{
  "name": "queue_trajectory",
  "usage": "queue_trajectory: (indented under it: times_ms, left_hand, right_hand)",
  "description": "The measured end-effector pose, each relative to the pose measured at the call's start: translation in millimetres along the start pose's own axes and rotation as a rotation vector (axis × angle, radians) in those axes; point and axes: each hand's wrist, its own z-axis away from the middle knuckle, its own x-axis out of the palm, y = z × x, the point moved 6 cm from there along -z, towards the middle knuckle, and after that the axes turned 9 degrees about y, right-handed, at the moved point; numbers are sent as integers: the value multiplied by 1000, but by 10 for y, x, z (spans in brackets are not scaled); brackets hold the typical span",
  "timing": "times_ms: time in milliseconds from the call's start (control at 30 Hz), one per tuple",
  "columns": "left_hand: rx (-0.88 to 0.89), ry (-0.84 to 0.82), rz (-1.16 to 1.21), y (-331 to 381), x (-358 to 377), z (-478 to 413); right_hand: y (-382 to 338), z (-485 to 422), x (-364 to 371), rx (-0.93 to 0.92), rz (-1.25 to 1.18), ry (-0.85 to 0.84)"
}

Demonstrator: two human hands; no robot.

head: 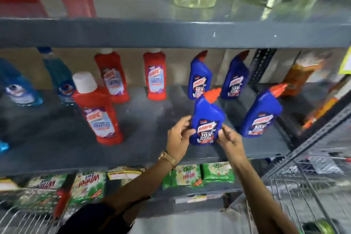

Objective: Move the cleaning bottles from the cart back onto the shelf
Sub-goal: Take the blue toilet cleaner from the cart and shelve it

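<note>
Bottle: a blue bottle is stood upright on the grey shelf, near its front edge, long axis vertical
Left hand: fingers curled against the bottle's left side
Right hand: fingertips pinched on its lower right edge
Relation: bottle is held directly between both hands, equally near
Next, judged: release once steadied
</note>
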Motion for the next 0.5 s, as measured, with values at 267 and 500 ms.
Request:
queue_trajectory:
  times_ms: [267, 500]
  left_hand:
    - [58, -7, -48, -50, 391, -184]
    - [-39, -18, -24, -168, 298, -15]
  right_hand:
    - [85, -319, -286, -44, 22, 54]
    - [104, 142, -271, -37, 216, 315]
